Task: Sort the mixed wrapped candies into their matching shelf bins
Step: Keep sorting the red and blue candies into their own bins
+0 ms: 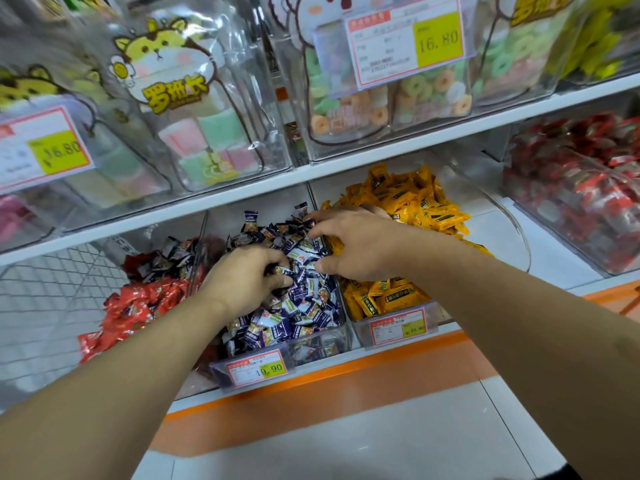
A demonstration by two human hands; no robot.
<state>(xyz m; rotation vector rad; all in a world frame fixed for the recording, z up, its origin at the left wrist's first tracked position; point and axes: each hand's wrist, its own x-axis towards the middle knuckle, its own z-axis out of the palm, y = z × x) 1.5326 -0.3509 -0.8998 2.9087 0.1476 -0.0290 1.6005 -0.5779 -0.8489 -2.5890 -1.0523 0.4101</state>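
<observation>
Where candies (301,306) heap, hands' fingertips buried.

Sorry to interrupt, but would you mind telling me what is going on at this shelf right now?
A person is sorting wrapped candies on the lower shelf. Both hands are in the middle bin, the one full of dark blue candies. The left hand is curled round a few of them, while the right hand reaches over the pile with its fingers spread, near the divider to the bin of yellow candies. Red candies lie heaped to the left.
</observation>
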